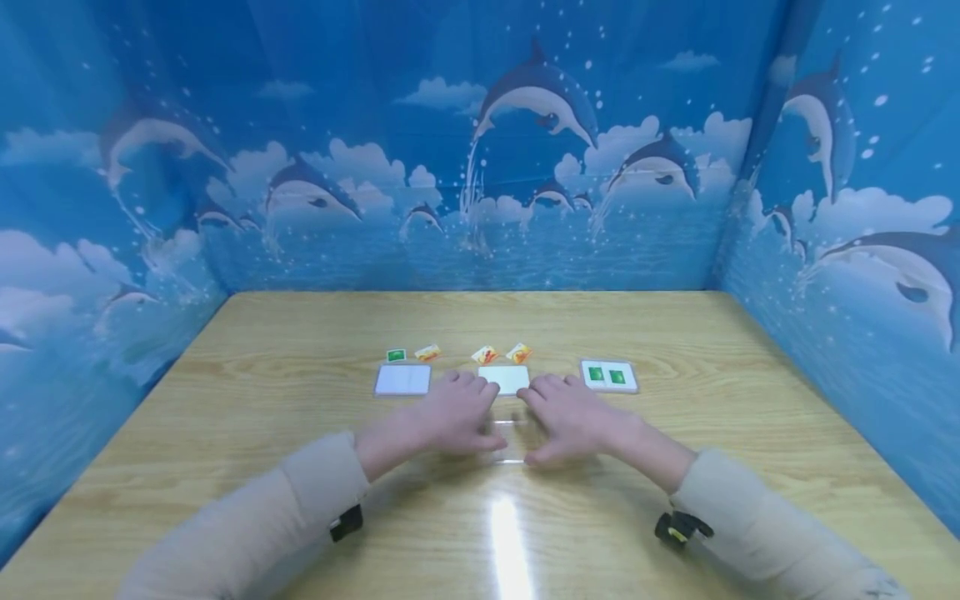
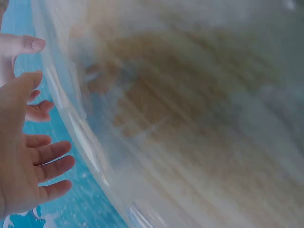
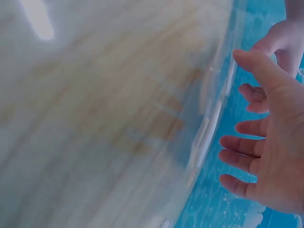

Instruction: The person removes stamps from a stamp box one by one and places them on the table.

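My left hand (image 1: 459,410) and right hand (image 1: 570,414) face each other over the middle of the table, fingers loosely spread and thumbs toward me. Between them lies a clear flat rectangular piece (image 1: 510,461), partly hidden by the hands. Just beyond the fingertips is a pale, white-faced rectangular tray (image 1: 506,379). In the left wrist view the left hand (image 2: 28,161) shows relaxed, separated fingers and an empty palm. The right wrist view shows the right hand (image 3: 275,137) likewise, nothing between thumb and fingers.
A second pale tray (image 1: 402,381) stands at left; a third tray (image 1: 632,387) at right bears two green cards (image 1: 596,373). Behind the trays lie a small green card (image 1: 396,355) and several orange-patterned cards (image 1: 427,352). A dolphin-print curtain (image 1: 420,250) encloses the wooden table (image 1: 300,325).
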